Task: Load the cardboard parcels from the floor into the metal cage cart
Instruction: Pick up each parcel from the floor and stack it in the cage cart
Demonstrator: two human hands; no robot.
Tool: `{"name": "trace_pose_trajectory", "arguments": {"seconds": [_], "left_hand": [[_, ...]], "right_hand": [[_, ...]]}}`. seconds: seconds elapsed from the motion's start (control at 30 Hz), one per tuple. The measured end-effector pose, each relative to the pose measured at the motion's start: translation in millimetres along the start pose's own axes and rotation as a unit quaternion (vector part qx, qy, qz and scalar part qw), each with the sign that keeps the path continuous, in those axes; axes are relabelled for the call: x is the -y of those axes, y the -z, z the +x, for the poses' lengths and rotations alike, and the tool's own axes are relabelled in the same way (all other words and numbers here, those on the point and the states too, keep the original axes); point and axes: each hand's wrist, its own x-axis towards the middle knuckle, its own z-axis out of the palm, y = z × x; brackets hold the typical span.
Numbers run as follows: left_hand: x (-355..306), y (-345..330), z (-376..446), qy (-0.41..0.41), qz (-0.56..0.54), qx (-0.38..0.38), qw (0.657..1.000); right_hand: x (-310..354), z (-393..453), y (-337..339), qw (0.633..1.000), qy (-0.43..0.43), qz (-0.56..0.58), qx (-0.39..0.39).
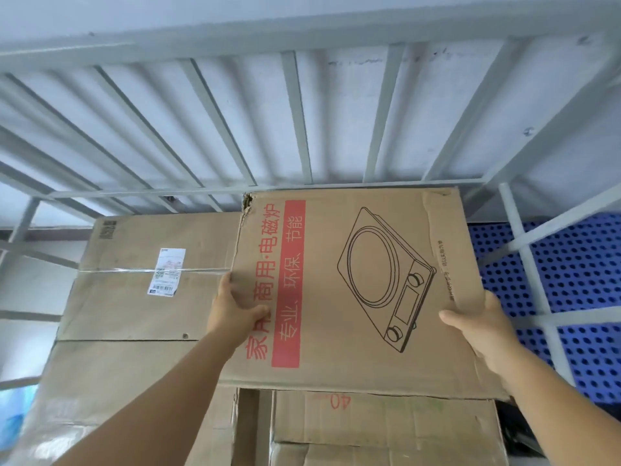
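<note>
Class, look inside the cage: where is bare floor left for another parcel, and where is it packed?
Free: the blue perforated floor on the right, between the cooker box and the cage's right bars. Crowded: the left and middle, where the labelled box and lower boxes sit close together. Both hands, left and right, grip the cooker box.

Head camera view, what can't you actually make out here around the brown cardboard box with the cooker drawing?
- Left hand fingers: hidden under the brown cardboard box with the cooker drawing.
- White shipping label on the taped box: print too small.
- Grey metal cage cart floor: covered by parcels.
</note>
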Motion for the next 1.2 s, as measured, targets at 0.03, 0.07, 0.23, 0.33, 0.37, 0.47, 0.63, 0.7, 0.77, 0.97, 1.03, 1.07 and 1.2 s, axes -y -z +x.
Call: {"name": "trace_pose_trajectory", "arguments": {"seconds": [0.03,0.07,0.23,0.33,0.37,0.47,0.63,0.7,0.77,0.97,1.03,1.07,1.2], "left_hand": [[5.1,17.1,-4.1,0.002,-0.005,-0.009,1.0],[10.8,35.8,-7.9,0.007,-0.012,-0.015,1.0],[47.6,137.2,-15.5,0.027,-0.028,-0.053,0.998],[75.2,188.5,-9.8,0.043,-0.017,-0.072,0.996],[84.1,203.6,-5.9,0.048,-0.015,-0.076,0.996],[108.6,249.7,12.7,0.055,-0.007,-0.089,0.994],[144.3,314.7,60.5,0.043,0.013,-0.086,0.995],[152.9,336.3,82.5,0.038,0.027,-0.084,0.995],[159.2,356.1,105.4,0.038,0.031,-0.083,0.995],[170.8,393.9,169.2,0.021,0.05,-0.067,0.996],[171.7,398.5,185.0,0.008,0.054,-0.06,0.997],[171.7,399.9,191.5,0.007,0.056,-0.056,0.997],[178.8,399.7,209.6,0.001,0.057,-0.05,0.997]], "right_hand": [[6.8,-12.5,-8.4,1.0,0.009,-0.004,0.006],[14.5,-24.1,-18.5,1.0,0.018,-0.008,0.014],[54.5,-80.5,-81.0,0.996,0.057,-0.012,0.073],[76.9,-106.2,-126.5,0.992,0.083,-0.021,0.09],[83.4,-114.9,-141.6,0.991,0.09,-0.027,0.095],[99.5,-135.7,-191.5,0.989,0.096,-0.04,0.102],[120.5,-160.2,-272.2,0.99,0.087,-0.05,0.101],[129.0,-165.5,-302.0,0.991,0.085,-0.048,0.091],[136.9,-169.3,-329.3,0.992,0.08,-0.045,0.082],[142.9,-170.5,-396.4,0.996,0.076,-0.012,0.052],[138.9,-170.5,-410.4,0.996,0.081,0.001,0.042],[137.7,-171.0,-415.4,0.996,0.08,0.004,0.039],[134.2,-166.2,-431.3,0.997,0.071,0.012,0.029]]}}
